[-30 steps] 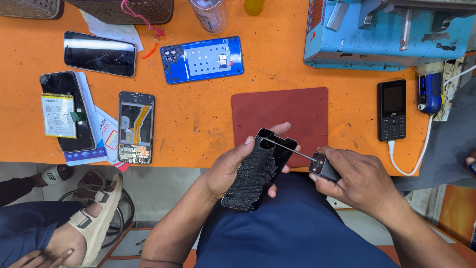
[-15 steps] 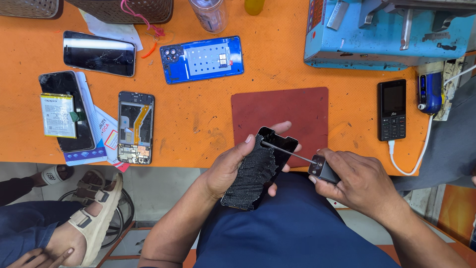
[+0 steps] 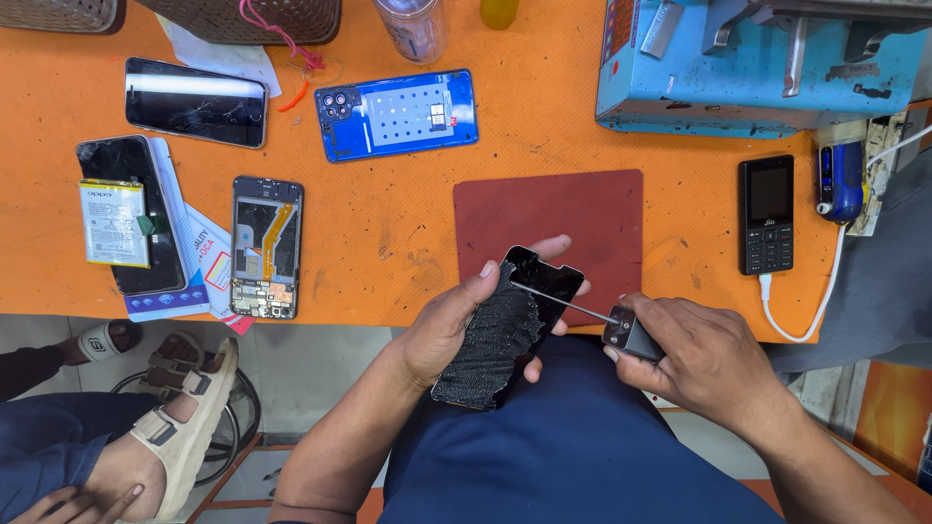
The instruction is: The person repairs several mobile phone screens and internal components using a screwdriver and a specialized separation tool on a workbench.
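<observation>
In the head view, a cracked phone panel (image 3: 507,328) is gripped by the left hand (image 3: 449,325) over the lap, its long axis tilted up-right. A thin-tipped tool (image 3: 621,326), clasped by the right hand (image 3: 701,354), is laid across its upper end from the right.

Single head cam, worn by the person, looked steeply down from close range at the orange-topped desk (image 3: 388,243)'s near edge and own lap; no 2nd view.
</observation>
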